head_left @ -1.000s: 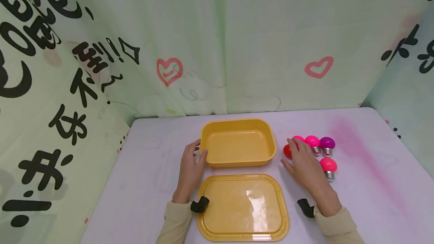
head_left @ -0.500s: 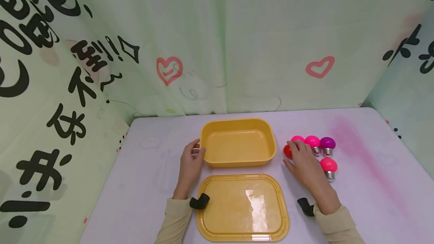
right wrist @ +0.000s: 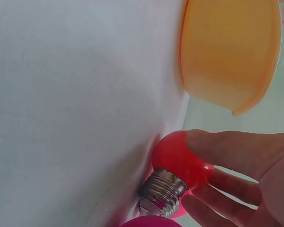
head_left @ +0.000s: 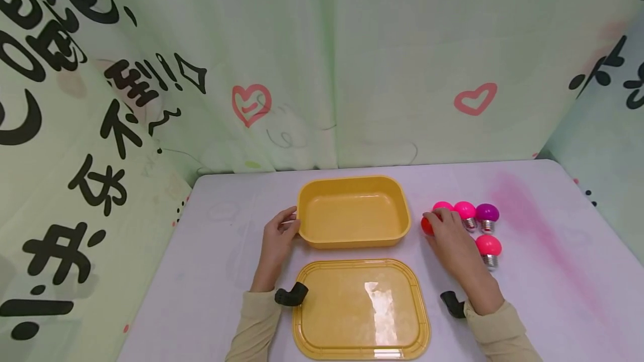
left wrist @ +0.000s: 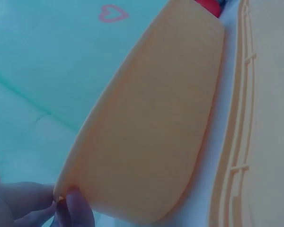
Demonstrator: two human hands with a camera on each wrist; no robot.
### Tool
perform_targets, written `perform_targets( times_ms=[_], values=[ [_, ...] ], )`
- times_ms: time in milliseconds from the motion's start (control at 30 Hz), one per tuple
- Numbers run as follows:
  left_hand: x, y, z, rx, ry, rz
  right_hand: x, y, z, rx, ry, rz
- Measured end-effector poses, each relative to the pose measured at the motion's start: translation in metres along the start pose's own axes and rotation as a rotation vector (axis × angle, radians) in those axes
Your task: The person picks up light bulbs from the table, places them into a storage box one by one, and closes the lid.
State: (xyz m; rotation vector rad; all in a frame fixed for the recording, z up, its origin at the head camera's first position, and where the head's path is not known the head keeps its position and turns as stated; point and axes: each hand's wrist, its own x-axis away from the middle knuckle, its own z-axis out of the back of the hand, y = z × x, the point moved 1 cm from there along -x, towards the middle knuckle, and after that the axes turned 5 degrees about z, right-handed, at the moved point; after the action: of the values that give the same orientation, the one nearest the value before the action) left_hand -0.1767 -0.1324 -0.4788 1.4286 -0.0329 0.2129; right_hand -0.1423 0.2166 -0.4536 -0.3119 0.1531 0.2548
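My left hand (head_left: 276, 242) pinches the left rim of a deep yellow plastic box (head_left: 359, 243). In the left wrist view, its thumb (left wrist: 80, 208) lies against the outer wall of the box (left wrist: 146, 118) near the corner. My right hand (head_left: 457, 251) holds a red light bulb (right wrist: 175, 153) on the table, thumb on the round globe and fingers behind it. The bulb's metal screw base (right wrist: 162, 191) points away from the box. Most of this bulb is hidden by the hand in the head view.
Beside the right hand lie a pink bulb (head_left: 465, 209), a purple bulb (head_left: 487, 212) and a coral-pink bulb (head_left: 488, 244); another pink bulb (head_left: 443, 205) is partly covered. A flat yellow lid-like tray (head_left: 347, 317) lies in front of the box. A green curtain (head_left: 392, 60) hangs behind the table.
My right thumb and fingers have closed in on the red bulb. The left hand has shifted slightly left and lower, with its thumb nearer the fingers. The box has barely moved.
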Motion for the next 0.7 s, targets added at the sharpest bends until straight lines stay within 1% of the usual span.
perform_targets(
  times_ms=[100,200,433,700],
  values=[
    [-0.0017,-0.0021,0.0005,0.051,-0.012,0.024,-0.001,0.0004,0.0003,-0.001,0.005,0.007],
    [-0.0031,-0.0032,0.0004,0.074,-0.011,0.043,-0.0018,0.001,0.0004,-0.006,0.003,0.009],
    [-0.0039,-0.0046,-0.0007,0.08,-0.011,0.065,-0.0033,0.0031,0.0004,-0.007,0.009,0.022],
    [-0.0027,-0.0054,0.0002,0.104,-0.02,0.069,-0.0048,0.0039,0.0001,-0.012,0.0,0.013]
  ],
)
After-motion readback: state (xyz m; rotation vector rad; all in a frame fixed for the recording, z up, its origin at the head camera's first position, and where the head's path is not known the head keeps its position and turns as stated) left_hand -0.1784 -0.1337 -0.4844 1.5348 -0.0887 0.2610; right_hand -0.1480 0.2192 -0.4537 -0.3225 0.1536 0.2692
